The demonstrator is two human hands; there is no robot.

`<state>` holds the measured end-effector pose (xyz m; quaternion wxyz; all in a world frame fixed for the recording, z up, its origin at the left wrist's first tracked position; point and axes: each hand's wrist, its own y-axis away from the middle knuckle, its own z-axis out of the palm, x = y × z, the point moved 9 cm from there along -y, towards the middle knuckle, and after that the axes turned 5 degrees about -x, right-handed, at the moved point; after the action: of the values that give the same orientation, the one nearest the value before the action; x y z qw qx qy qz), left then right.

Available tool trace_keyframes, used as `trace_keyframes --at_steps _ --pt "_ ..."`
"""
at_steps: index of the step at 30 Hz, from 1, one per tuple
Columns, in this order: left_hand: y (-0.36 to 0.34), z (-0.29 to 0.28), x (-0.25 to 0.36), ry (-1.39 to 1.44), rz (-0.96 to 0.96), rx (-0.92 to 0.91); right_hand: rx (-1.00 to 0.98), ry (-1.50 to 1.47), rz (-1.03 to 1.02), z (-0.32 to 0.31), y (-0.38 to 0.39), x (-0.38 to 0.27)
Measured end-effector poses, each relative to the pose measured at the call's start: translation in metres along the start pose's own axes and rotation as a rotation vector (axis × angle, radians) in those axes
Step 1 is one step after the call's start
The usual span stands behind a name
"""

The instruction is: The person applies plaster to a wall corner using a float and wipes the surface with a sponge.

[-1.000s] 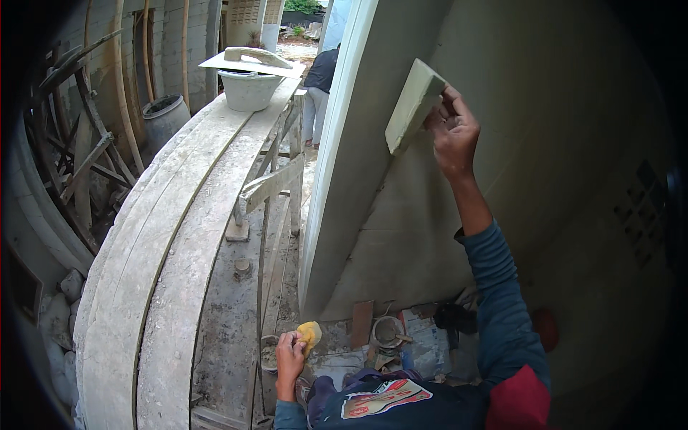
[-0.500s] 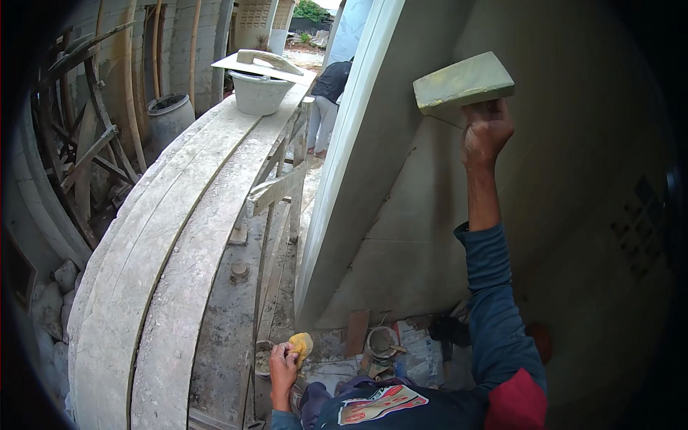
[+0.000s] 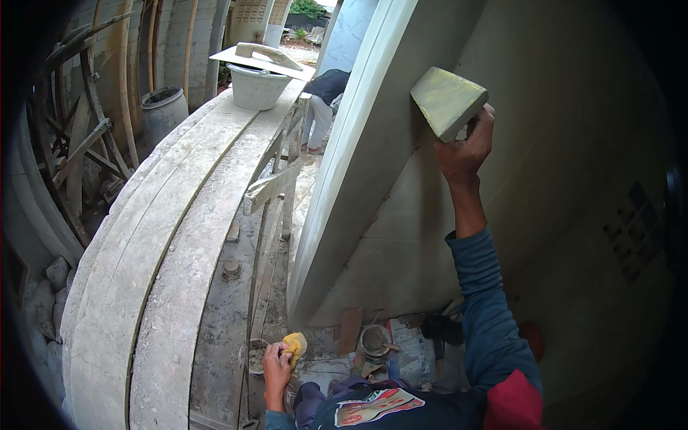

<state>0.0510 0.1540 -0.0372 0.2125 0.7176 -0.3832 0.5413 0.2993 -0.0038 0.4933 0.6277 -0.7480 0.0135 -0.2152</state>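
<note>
My right hand (image 3: 466, 150), raised along the grey plastered wall (image 3: 545, 143), grips a pale yellow-green rectangular block (image 3: 444, 100) at the inner corner beside the light column edge (image 3: 351, 136). Low in the view, my left hand (image 3: 276, 365) pinches a yellow sponge (image 3: 295, 345), above a small container of grey material (image 3: 256, 357) that is partly hidden.
Long planks (image 3: 165, 251) on a wooden trestle (image 3: 283, 188) run along my left, bearing a grey bucket (image 3: 258, 91) topped by a trowel (image 3: 265, 59). Wooden props (image 3: 86, 136) and a barrel (image 3: 163, 115) stand beyond. A stooping person (image 3: 322, 100) is in the opening; tools (image 3: 373, 344) lie below.
The block in my right hand has turned from steeply tilted to broad face outward, rising and shifting right, then dropping slightly. The person in the opening bends further over.
</note>
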Motion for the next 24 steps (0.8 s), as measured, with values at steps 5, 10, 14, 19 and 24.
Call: trace_keyframes --at_steps 5,10,14,19,24 --pt "0.0 -0.004 0.002 0.013 0.0 0.009 -0.02 0.153 -0.041 -0.008 -0.017 -0.013" --pt "0.002 -0.005 -0.005 0.022 -0.027 -0.002 0.085 -0.02 0.162 -0.036 -0.04 0.001" --pt "0.0 -0.001 -0.006 0.018 -0.025 -0.024 -0.184 0.217 0.192 -0.006 -0.069 0.017" --pt "-0.007 0.008 -0.007 0.033 -0.022 -0.041 -0.327 0.428 -0.052 0.044 -0.026 0.002" --pt "-0.012 0.01 0.003 0.042 0.012 -0.065 -0.771 0.136 -0.234 0.074 0.105 -0.065"
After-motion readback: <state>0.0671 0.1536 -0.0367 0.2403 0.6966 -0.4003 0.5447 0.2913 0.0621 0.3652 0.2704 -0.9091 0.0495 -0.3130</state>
